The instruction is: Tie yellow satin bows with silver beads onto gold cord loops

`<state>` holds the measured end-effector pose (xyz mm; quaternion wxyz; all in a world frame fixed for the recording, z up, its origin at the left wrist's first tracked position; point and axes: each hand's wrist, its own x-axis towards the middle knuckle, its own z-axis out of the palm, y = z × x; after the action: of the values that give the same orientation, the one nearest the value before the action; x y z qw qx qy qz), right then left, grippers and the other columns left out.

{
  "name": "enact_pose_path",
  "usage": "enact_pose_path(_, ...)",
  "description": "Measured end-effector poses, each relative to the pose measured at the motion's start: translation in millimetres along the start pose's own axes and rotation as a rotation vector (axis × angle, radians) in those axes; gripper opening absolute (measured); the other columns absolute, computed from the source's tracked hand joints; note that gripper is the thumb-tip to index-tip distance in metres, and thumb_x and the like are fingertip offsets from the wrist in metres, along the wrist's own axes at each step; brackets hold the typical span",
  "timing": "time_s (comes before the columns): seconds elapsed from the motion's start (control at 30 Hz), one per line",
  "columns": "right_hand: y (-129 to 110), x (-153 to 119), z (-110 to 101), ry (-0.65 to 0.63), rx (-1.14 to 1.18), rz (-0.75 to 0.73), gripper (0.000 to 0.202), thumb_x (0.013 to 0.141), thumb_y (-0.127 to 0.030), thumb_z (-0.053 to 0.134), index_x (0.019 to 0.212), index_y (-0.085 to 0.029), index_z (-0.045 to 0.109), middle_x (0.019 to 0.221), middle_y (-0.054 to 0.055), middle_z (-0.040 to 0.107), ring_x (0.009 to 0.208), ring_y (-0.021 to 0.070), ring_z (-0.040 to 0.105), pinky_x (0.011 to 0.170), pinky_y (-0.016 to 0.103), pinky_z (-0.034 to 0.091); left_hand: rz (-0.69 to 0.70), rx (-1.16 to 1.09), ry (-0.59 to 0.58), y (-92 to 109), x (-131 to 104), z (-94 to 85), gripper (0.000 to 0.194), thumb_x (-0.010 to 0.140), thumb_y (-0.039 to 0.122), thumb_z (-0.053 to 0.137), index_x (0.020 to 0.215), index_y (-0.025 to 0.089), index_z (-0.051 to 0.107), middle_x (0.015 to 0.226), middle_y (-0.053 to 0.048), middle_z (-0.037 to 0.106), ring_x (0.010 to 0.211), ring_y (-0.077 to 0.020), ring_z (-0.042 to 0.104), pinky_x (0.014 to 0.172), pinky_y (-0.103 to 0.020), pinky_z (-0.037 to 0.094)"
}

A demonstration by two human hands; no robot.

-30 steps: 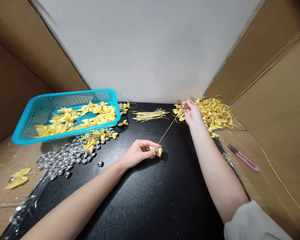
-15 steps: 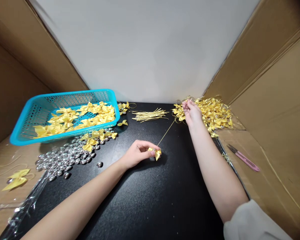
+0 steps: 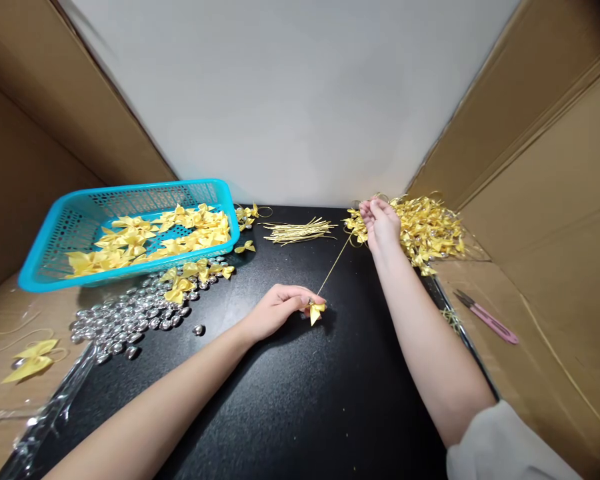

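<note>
My left hand (image 3: 277, 311) is low over the middle of the black tabletop, thumb and fingers closed on a small yellow ribbon bow (image 3: 317, 313). A silvery bead partly shows at the fingertips. From the bow a thin gold cord (image 3: 334, 267) runs taut, up and to the right, in line with the fingertips of my right hand (image 3: 383, 223). That hand is raised in a pinch on the cord, in front of a heap of finished-looking yellow bows (image 3: 430, 227) with gold loops. The cord's far end is lost against the heap and fingers.
A blue basket (image 3: 130, 272) of yellow bows stands at the left. Silver beads (image 3: 130, 320) and several bows lie before it. Cut gold cords (image 3: 300, 231) lie at the back centre. Pink-handled snips (image 3: 487, 318) rest at the right on cardboard. Cardboard walls flank both sides.
My right hand has shifted slightly left and turned a little. My left hand has tilted, and the bow has moved slightly right and down, showing more of its loops.
</note>
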<state>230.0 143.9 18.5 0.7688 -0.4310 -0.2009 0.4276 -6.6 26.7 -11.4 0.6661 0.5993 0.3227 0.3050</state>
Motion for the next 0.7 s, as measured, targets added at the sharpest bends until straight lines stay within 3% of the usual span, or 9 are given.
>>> enact_pose_path(0.23, -0.2, -0.6, 0.4, -0.003, -0.006, 0.006, 0.018, 0.088, -0.005, 0.057, 0.074, -0.017, 0.058, 0.062, -0.004, 0.065, 0.060, 0.0049, 0.066, 0.063, 0.013, 0.057, -0.104, -0.089, 0.012, -0.6, 0.3, 1.8, 0.022, 0.079, 0.024, 0.066, 0.097, 0.015, 0.076, 0.077, -0.004, 0.074, 0.066, -0.0122, 0.062, 0.069, -0.026, 0.049)
enact_pose_path(0.4, -1.1, -1.0, 0.5, -0.014, -0.010, 0.009, 0.015, 0.086, -0.007, 0.062, 0.075, -0.017, 0.059, 0.063, -0.004, 0.066, 0.060, 0.0048, 0.066, 0.062, 0.012, 0.056, -0.112, -0.246, -0.050, -1.8, 1.4, 1.2, 0.041, 0.078, 0.025, 0.073, 0.116, 0.015, 0.063, 0.088, -0.007, 0.075, 0.071, -0.0130, 0.066, 0.071, -0.026, 0.049)
enact_pose_path(0.7, -2.2, -1.4, 1.0, -0.005, -0.013, 0.015, 0.017, 0.089, -0.005, 0.055, 0.076, -0.016, 0.058, 0.062, -0.004, 0.066, 0.059, 0.0045, 0.066, 0.063, 0.012, 0.056, -0.153, -0.335, -0.142, -4.3, 1.5, -3.9, 0.061, 0.064, 0.007, 0.082, 0.119, 0.016, 0.056, 0.092, -0.005, 0.072, 0.083, -0.0129, 0.068, 0.079, -0.025, 0.050)
